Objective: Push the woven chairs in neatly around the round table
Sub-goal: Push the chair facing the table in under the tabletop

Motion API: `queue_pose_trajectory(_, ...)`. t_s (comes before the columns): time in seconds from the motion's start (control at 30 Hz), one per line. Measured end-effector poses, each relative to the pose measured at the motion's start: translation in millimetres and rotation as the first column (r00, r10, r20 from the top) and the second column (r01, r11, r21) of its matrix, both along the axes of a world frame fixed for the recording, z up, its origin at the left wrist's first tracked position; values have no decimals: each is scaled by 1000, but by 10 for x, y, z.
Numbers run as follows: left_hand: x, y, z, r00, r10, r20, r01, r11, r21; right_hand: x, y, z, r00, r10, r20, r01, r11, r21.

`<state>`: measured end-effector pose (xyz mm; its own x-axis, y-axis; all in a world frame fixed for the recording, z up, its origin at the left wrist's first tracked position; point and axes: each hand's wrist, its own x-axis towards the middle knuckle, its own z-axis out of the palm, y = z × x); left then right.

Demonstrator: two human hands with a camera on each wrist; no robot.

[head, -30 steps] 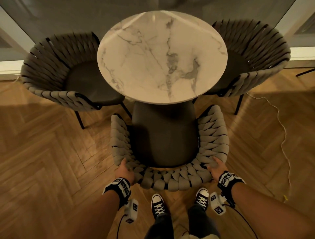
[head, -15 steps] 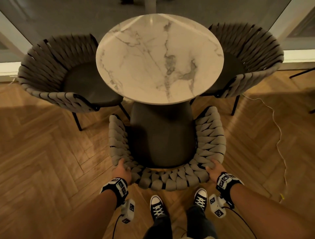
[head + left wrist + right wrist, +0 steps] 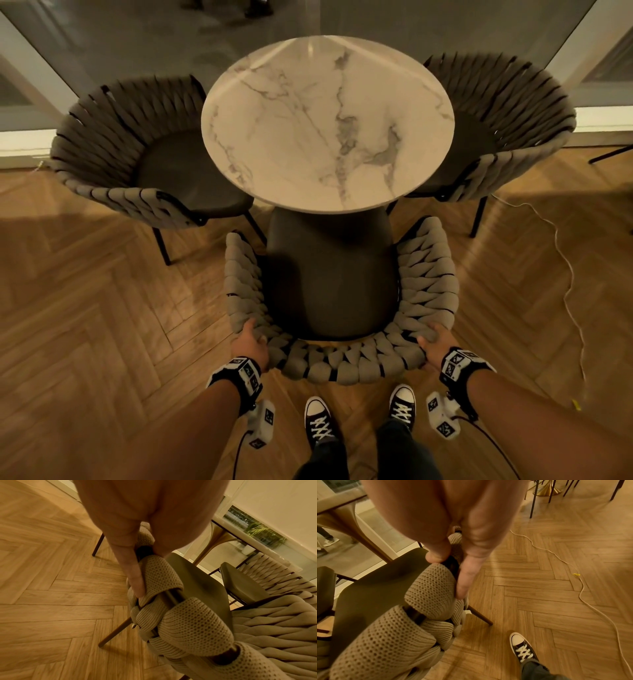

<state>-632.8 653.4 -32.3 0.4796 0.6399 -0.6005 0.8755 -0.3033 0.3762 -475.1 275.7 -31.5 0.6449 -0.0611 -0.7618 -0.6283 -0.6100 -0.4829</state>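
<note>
near chair (image 3: 342, 366): sitting before the round tabletop (image 3: 327, 123), seat front tucked under its edge | left hand (image 3: 249, 344): grip curling round the chair's back rim, left corner | right hand (image 3: 436, 344): grip curling round the rim, right corner | left chair (image 3: 113, 147), right chair (image 3: 507, 126): flanking the tabletop, seats partly under it

Three grey woven-rope chairs with dark seats, the nearest (image 3: 346, 363), one on the left (image 3: 113, 150) and one on the right (image 3: 513, 113), are standing around one round white marble table (image 3: 325, 123). Two bare hands, left (image 3: 249, 346) and right (image 3: 436, 344), and two black-and-white laced sneakers, left (image 3: 319, 422) and right (image 3: 403, 407), are showing. One thin white cable (image 3: 565, 274) is lying on the herringbone wooden floor (image 3: 102, 325).
</note>
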Motion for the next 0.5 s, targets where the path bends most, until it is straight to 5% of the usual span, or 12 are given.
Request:
queue_pose_trajectory(0.1, -9, 6, 27, 1000, -5, -16, 5, 1000, 2, -4, 35, 126, 999, 17, -38, -16, 999, 39)
queue_pose_trajectory(0.23, -49, 3, 120, 998, -47, -34, 48, 999, 11, 48, -28, 230, 954, 298, 0, -295, 945, -143)
queue_pose_trajectory(0.5, -464, -91, 372, 996, -48, 80, 41, 995, 86, 70, -201, 539, 673, 739, 28, -716, 660, -229)
